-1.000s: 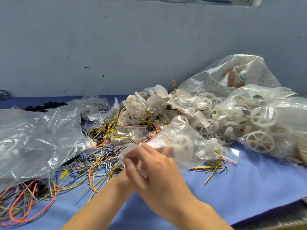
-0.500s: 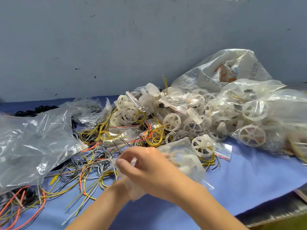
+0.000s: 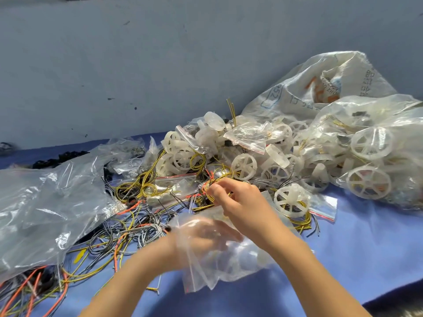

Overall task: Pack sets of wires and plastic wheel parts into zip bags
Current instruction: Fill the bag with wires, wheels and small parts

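Right hand point(image 3: 240, 202) left the zip bag point(image 3: 229, 266), pinching yellow wires point(image 3: 210, 182) beside open cloth point(image 3: 357, 248).

A table point(image 3: 357, 255) covered in blue cloth carries the lot. Loose wires point(image 3: 128, 232) in orange, yellow, grey and black sprawl over its left half, partly under a large crumpled clear bag point(image 3: 45, 213). White plastic wheels point(image 3: 243, 166) are heaped at the middle back, with a filled zip bag point(image 3: 295, 202) just in front. A bulging bag of wheels point(image 3: 370, 161) sits at the right, before a white woven sack point(image 3: 320, 88).
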`<control>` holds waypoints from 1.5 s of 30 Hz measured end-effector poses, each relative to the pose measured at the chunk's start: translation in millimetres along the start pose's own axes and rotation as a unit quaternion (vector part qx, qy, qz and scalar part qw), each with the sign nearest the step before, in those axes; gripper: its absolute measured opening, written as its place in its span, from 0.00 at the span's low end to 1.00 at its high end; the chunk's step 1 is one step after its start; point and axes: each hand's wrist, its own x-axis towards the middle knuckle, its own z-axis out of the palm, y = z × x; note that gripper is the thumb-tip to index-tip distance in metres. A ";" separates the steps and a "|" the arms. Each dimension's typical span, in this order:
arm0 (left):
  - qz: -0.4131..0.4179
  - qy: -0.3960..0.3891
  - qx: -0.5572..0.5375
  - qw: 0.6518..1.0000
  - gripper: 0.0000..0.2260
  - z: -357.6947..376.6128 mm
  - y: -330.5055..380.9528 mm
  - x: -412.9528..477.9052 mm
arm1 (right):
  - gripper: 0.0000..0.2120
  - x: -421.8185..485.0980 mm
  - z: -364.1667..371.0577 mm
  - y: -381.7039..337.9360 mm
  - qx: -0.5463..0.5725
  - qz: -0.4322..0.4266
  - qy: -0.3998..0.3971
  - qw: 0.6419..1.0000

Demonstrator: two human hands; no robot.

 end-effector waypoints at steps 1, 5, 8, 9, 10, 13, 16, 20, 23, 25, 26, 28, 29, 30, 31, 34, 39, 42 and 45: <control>-0.005 -0.045 -0.007 0.999 0.07 -12.6 0.3 -4.0 | 0.14 2.9 1.9 3.0 -0.028 0.011 -0.002 1.000; -0.033 0.072 -0.072 0.994 0.09 -66.3 6.5 -17.8 | 0.14 16.3 -1.0 9.0 -0.064 0.029 0.027 0.997; -0.035 0.302 -0.074 0.950 0.16 -82.2 7.7 -14.2 | 0.13 31.7 -12.1 19.3 -0.073 0.074 0.094 0.990; -0.027 0.349 -0.090 0.932 0.16 -83.0 9.1 -11.3 | 0.13 35.9 -16.6 25.6 -0.084 0.104 0.111 0.985; -0.017 0.376 -0.105 0.921 0.15 -82.3 10.0 -9.1 | 0.14 39.8 -20.6 33.0 -0.092 0.136 0.119 0.979; 0.016 0.389 -0.122 0.913 0.14 -75.7 13.8 -5.9 | 0.17 49.8 -27.4 53.5 -0.071 0.207 0.095 0.971; 0.031 0.377 -0.126 0.917 0.14 -71.4 16.4 -1.2 | 0.19 57.2 -24.3 63.2 -0.035 0.226 0.047 0.972; 0.045 0.383 -0.144 0.911 0.14 -68.3 21.5 2.1 | 0.17 61.2 -15.2 66.1 -0.060 0.213 0.022 0.975; 0.065 0.393 -0.157 0.903 0.15 -66.5 26.0 2.9 | 0.13 61.8 -16.3 55.6 -0.102 0.163 0.087 0.977; 0.080 0.402 -0.159 0.898 0.15 -65.0 27.7 2.6 | 0.11 62.1 -22.6 42.2 -0.090 0.122 0.103 0.983; 0.089 0.408 -0.156 0.895 0.14 -64.1 27.6 2.1 | 0.10 62.1 -26.8 33.8 -0.045 0.107 0.097 0.989; 0.112 0.419 -0.145 0.889 0.12 -62.6 27.5 -0.2 | 0.09 61.0 -34.4 12.6 0.138 0.094 0.053 0.985; 0.125 0.420 -0.137 0.888 0.11 -61.8 27.2 -2.0 | 0.08 59.4 -36.8 0.5 0.246 0.086 0.015 0.965; 0.138 0.416 -0.130 0.890 0.10 -61.1 26.8 -3.8 | 0.08 57.3 -36.7 -11.0 0.337 0.076 -0.029 0.938; 0.150 0.404 -0.127 0.893 0.09 -60.6 25.5 -5.9 | 0.09 54.9 -34.6 -20.9 0.407 0.069 -0.074 0.908; 0.171 0.334 -0.149 0.915 0.11 -58.4 19.3 -14.0 | 0.11 48.5 -16.7 -40.2 0.499 0.064 -0.179 0.845; 0.201 0.260 -0.281 0.902 0.10 -61.1 14.9 -24.5 | 0.10 46.8 17.7 -52.6 0.516 0.079 -0.203 0.828; 0.159 0.292 -0.345 0.877 0.11 -73.6 12.8 -26.2 | 0.09 53.0 34.3 -56.0 0.398 0.052 -0.167 0.901; 0.090 0.344 -0.375 0.856 0.10 -93.2 2.8 -32.2 | 0.12 56.7 51.1 -53.5 0.008 -0.078 -0.076 0.994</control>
